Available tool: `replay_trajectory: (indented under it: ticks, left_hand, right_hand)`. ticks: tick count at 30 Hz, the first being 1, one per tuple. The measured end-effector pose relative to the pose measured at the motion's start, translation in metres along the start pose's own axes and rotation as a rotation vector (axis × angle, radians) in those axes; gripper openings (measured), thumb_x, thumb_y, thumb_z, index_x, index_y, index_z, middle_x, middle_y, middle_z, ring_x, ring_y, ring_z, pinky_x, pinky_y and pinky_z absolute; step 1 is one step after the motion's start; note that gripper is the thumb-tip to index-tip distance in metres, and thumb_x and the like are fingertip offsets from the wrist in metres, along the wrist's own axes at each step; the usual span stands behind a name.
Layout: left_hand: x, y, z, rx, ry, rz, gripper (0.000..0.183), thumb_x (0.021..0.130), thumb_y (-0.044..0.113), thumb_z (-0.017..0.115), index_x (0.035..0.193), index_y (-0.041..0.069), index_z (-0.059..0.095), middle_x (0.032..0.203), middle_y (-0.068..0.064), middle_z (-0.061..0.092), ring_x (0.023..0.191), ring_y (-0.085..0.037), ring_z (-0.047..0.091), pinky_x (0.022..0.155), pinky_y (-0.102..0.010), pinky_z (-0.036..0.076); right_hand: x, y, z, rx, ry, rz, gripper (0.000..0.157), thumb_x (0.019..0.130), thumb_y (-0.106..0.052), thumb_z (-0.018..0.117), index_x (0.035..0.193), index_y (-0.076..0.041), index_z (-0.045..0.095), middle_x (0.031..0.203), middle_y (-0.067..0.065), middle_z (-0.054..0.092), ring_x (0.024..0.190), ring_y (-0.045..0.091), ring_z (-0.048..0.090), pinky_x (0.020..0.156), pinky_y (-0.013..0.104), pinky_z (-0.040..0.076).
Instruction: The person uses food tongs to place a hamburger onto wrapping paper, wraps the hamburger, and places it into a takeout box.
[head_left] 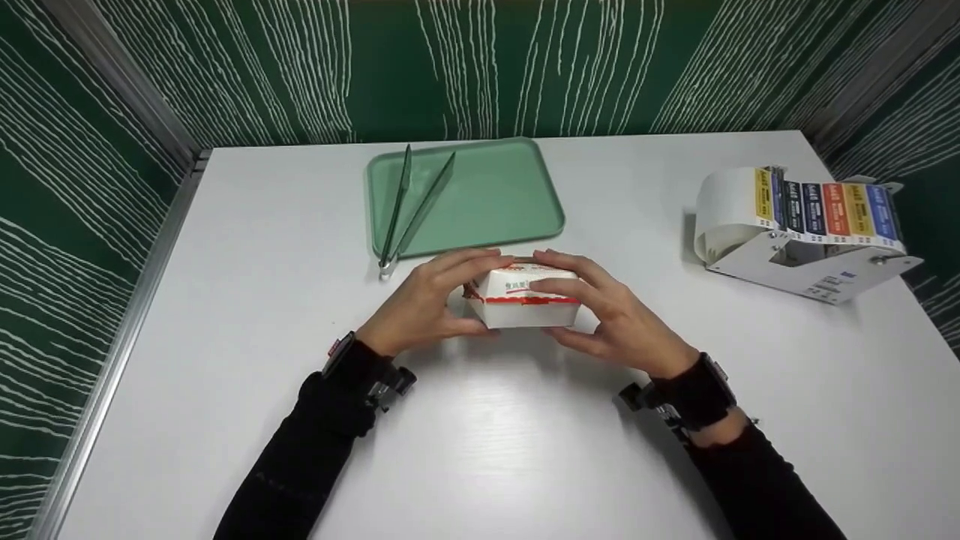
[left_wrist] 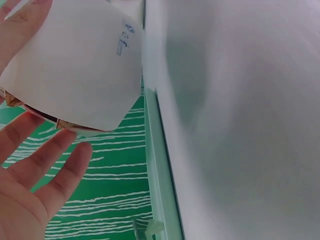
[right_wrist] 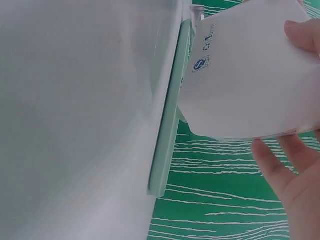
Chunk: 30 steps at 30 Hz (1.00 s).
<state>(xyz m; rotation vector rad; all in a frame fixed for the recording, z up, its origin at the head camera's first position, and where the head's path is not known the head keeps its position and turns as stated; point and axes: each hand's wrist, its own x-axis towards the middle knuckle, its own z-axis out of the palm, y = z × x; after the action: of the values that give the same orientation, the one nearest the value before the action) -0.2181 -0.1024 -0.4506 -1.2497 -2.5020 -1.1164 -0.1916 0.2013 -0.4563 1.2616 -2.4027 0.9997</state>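
Observation:
A small white paper food box (head_left: 525, 315) with red trim and printing on its lid is held between both hands near the middle of the table. My left hand (head_left: 431, 298) grips its left side, thumb low on the front and fingers over the top. Around the right side, my right hand (head_left: 619, 319) holds it the same way, its index finger across the lid. Brown food (left_wrist: 65, 124) shows in a gap along the box edge in the left wrist view. The plain white underside with small blue print faces both wrist cameras.
Behind the box lies a green tray (head_left: 495, 191). Metal tongs (head_left: 394, 217) rest on its left part, their joined end past the tray's front rim. At the right stands a white dispenser (head_left: 772, 259) with several rolls of coloured labels. Green walls with white streaks border the white table (head_left: 262, 300).

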Motion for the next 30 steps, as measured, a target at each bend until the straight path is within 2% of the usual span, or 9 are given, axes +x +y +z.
replay_trajectory:
  ticks: [5,9,14,17,23,25,30]
  left_hand:
    - [0.0004,-0.0001,-0.0010,-0.003,-0.005,-0.002,0.083,0.078,0.029,0.099,0.151,0.017,0.062,0.149,-0.007,0.065,0.138,-0.024,0.063,0.116,-0.038,0.052]
    - [0.0003,-0.0002,-0.0011,-0.003,-0.004,0.008,0.081,0.078,0.028,0.098,0.150,0.016,0.063,0.148,-0.008,0.065,0.137,-0.024,0.064,0.116,-0.037,0.053]
    - [0.0001,-0.0018,-0.0006,0.009,0.005,0.016,0.081,0.079,0.028,0.098,0.151,0.018,0.062,0.149,-0.009,0.064,0.138,-0.025,0.063,0.117,-0.037,0.052]
    - [-0.0006,-0.0030,-0.0009,0.023,0.013,0.016,0.081,0.079,0.028,0.097,0.152,0.020,0.062,0.151,-0.009,0.062,0.140,-0.026,0.062,0.118,-0.039,0.051]
    - [-0.0019,-0.0053,-0.0005,0.066,0.020,0.029,0.075,0.083,0.028,0.095,0.150,0.023,0.063,0.152,-0.010,0.058,0.141,-0.027,0.060,0.114,-0.037,0.054]
    - [-0.0022,-0.0061,0.0007,0.089,0.025,0.037,0.073,0.084,0.029,0.095,0.149,0.023,0.063,0.151,-0.011,0.056,0.140,-0.027,0.058,0.113,-0.040,0.054]
    - [-0.0048,-0.0067,0.0057,0.165,0.037,0.022,0.075,0.084,0.030,0.095,0.151,0.026,0.061,0.141,-0.011,0.053,0.127,-0.030,0.060,0.103,-0.043,0.058]
  right_hand:
    - [0.0002,-0.0017,0.0002,-0.066,-0.023,-0.034,0.056,0.089,-0.008,0.087,0.139,-0.025,0.069,0.164,0.016,0.047,0.151,0.034,0.050,0.126,0.030,0.040]
    - [0.0001,-0.0026,-0.0003,-0.044,-0.016,-0.024,0.056,0.088,-0.008,0.087,0.139,-0.022,0.068,0.162,0.014,0.050,0.151,0.033,0.049,0.127,0.031,0.038]
    - [0.0003,-0.0012,-0.0014,0.021,0.003,0.037,0.078,0.085,-0.007,0.090,0.154,-0.012,0.053,0.160,0.011,0.052,0.154,0.029,0.047,0.128,0.028,0.035]
    - [-0.0007,0.0010,-0.0030,0.035,0.017,0.066,0.088,0.083,-0.006,0.092,0.159,-0.010,0.049,0.160,0.011,0.054,0.154,0.026,0.047,0.129,0.026,0.034]
    - [-0.0014,0.0044,-0.0032,0.048,0.041,0.053,0.078,0.081,-0.004,0.094,0.151,-0.010,0.059,0.156,0.012,0.058,0.149,0.028,0.053,0.124,0.023,0.039]
    - [-0.0011,0.0048,-0.0024,0.040,0.046,0.048,0.075,0.081,-0.005,0.094,0.148,-0.011,0.061,0.154,0.012,0.059,0.148,0.029,0.054,0.123,0.022,0.040]
    - [-0.0029,0.0063,0.0003,-0.046,0.041,0.069,0.073,0.081,-0.013,0.096,0.147,-0.016,0.063,0.151,0.012,0.058,0.142,0.029,0.056,0.121,0.019,0.041]
